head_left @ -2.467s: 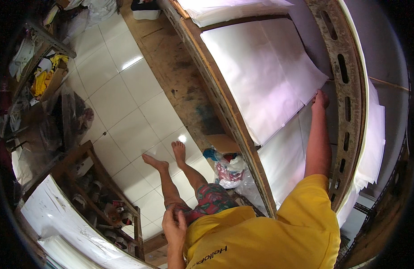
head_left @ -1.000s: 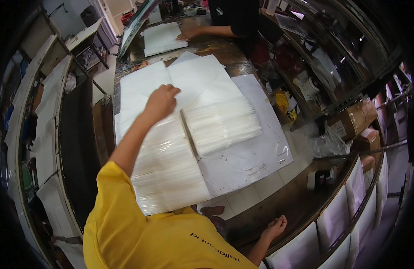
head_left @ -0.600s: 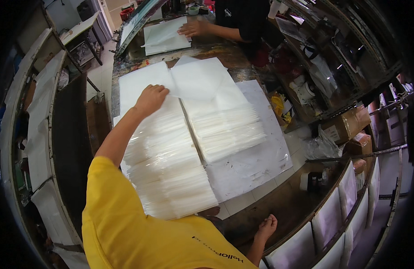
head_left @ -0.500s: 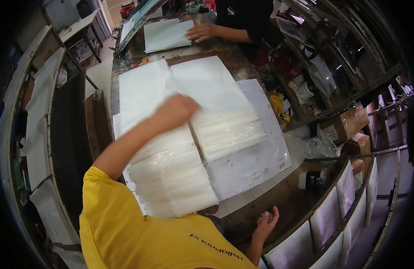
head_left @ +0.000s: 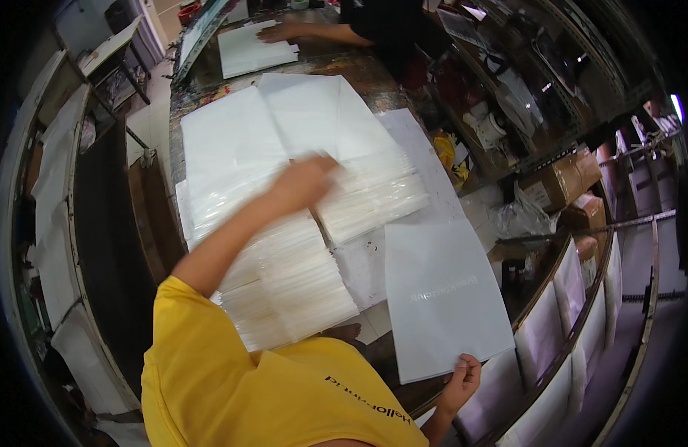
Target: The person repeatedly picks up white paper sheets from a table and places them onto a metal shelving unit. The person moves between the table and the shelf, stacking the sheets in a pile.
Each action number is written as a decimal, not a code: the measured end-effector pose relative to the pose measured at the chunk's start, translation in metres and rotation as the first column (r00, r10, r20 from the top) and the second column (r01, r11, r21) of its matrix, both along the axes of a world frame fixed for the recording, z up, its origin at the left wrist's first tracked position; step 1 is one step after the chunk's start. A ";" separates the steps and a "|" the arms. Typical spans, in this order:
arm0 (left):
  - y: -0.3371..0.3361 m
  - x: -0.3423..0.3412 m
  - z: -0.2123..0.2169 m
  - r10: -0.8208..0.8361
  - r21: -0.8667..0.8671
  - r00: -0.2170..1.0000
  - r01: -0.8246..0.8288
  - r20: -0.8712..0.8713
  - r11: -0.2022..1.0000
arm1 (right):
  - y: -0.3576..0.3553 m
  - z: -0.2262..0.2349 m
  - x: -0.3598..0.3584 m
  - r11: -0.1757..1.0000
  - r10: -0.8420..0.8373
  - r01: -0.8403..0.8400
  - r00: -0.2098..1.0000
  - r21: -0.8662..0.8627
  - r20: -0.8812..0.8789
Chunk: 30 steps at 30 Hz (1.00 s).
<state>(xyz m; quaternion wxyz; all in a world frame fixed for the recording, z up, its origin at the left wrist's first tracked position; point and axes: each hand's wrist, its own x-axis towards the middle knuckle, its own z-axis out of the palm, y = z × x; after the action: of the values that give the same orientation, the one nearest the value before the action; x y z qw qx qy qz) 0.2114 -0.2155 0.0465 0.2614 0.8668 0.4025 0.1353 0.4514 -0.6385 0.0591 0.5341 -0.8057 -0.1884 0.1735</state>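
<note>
Pinched only along one edge by the right hand [head_left: 462, 378], the pale grey, plastic-looking rectangular sheet [head_left: 441, 287] could slip or crease; the left hand's [head_left: 305, 182] opening (motion-blurred) I cannot tell

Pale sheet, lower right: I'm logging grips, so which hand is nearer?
Right. The right hand holds the sheet by its lower edge; the left hand, blurred, is apart from it, over the white stacks.
</note>
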 end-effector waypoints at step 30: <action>0.006 -0.014 0.011 -0.161 0.240 0.957 0.102 0.242 0.965 | -0.194 -0.148 0.212 0.754 -0.641 0.657 0.734 0.007 0.226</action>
<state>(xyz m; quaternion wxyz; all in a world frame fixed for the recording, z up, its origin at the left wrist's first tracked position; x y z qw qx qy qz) 0.1979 -0.2095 0.0577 0.2205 0.8905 0.2881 0.2747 0.6638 -0.8329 -0.0892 0.5078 -0.8533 0.0545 -0.1047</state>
